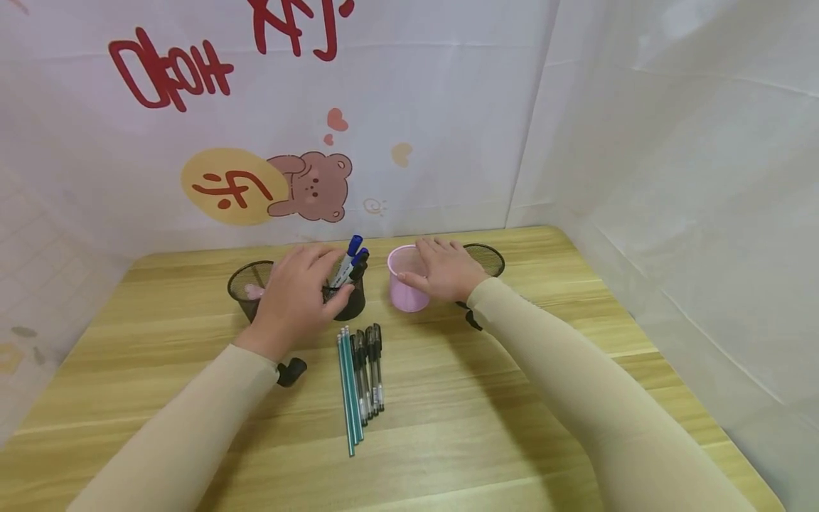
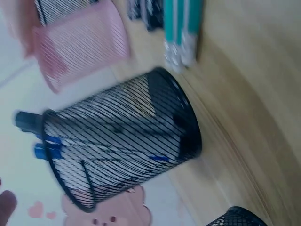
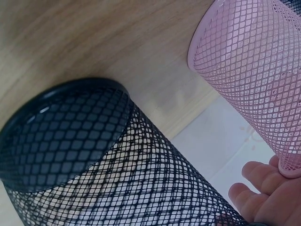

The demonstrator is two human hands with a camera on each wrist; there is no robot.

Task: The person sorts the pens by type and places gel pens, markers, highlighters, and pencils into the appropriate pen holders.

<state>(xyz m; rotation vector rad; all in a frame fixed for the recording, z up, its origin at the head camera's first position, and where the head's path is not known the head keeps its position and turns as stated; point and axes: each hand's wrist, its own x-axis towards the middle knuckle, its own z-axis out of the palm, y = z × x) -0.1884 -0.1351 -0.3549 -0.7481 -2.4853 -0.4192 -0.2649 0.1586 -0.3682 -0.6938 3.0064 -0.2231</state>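
Observation:
My left hand [image 1: 294,299] hovers at a black mesh pen cup [image 1: 353,302], its thumb and fingers spread. Blue- and black-capped markers [image 1: 345,270] stand in this cup. In the left wrist view the markers' cup [image 2: 122,141] leans across the middle, with a fingertip [image 2: 6,205] apart from it at the lower left. My right hand [image 1: 451,274] lies over the right side of a pink mesh cup [image 1: 408,299], thumb at the near rim and fingers towards the far rim. In the right wrist view, fingertips [image 3: 256,188] show beside the pink cup's rim; firm contact is unclear.
Another black mesh cup [image 1: 484,260] stands right of the right hand. A further black mesh cup [image 1: 246,284], with something pink at it, is partly behind the left hand. Green pencils [image 1: 348,398] and several black pens [image 1: 367,377] lie on the wooden table [image 1: 486,441], before a printed cloth [image 1: 448,142].

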